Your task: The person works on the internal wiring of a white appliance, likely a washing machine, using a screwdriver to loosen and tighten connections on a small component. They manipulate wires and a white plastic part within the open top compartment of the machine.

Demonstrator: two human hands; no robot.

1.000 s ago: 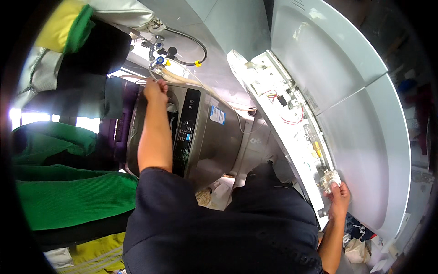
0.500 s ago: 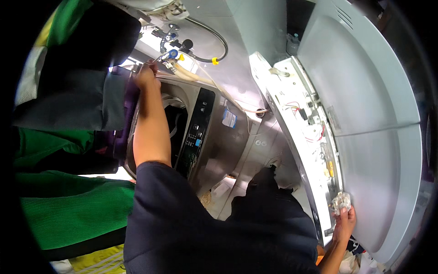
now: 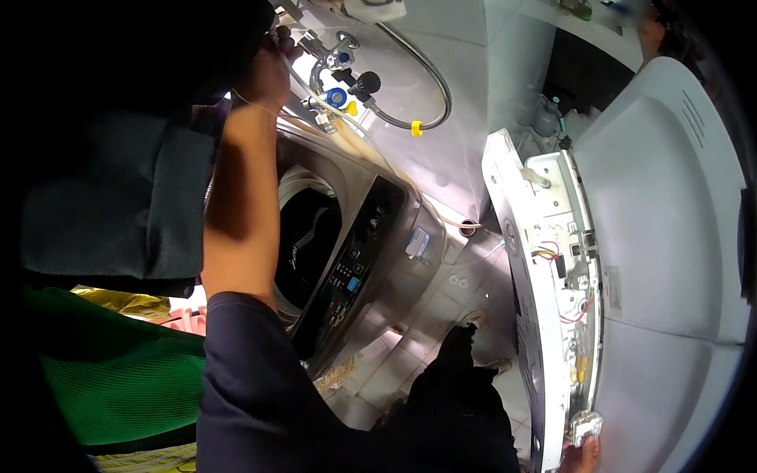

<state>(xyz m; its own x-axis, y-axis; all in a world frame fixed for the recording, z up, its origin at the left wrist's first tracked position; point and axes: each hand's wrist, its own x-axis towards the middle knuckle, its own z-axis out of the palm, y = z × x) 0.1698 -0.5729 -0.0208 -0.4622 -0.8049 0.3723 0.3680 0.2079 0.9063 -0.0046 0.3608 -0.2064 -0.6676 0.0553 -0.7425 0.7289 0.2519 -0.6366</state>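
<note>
My left hand (image 3: 272, 71) reaches to the upper left beside a metal tap assembly (image 3: 341, 59) with hoses and blue fittings; its fingers curl round something I cannot make out, next to a thin pale hose (image 3: 311, 87). Below is an open top-loading washing machine (image 3: 378, 260), dark cloth inside. At the lower right my right hand (image 3: 582, 456) grips a small translucent whitish component (image 3: 585, 426) at the end of a long white panel (image 3: 512, 213) with exposed coloured wires and parts, which stands against a grey appliance body (image 3: 662, 236).
Dark garments (image 3: 110, 205) and green cloth (image 3: 118, 386) hang along the left. A grey tiled wall (image 3: 449, 150) backs the machine. Small containers (image 3: 548, 118) sit in a dark recess behind the panel. A tiled floor (image 3: 441, 299) shows between machine and panel.
My left hand has risen higher, alongside the tap. The whole view has shifted, so the white panel and my right hand now sit lower in it. The right hand still grips the component.
</note>
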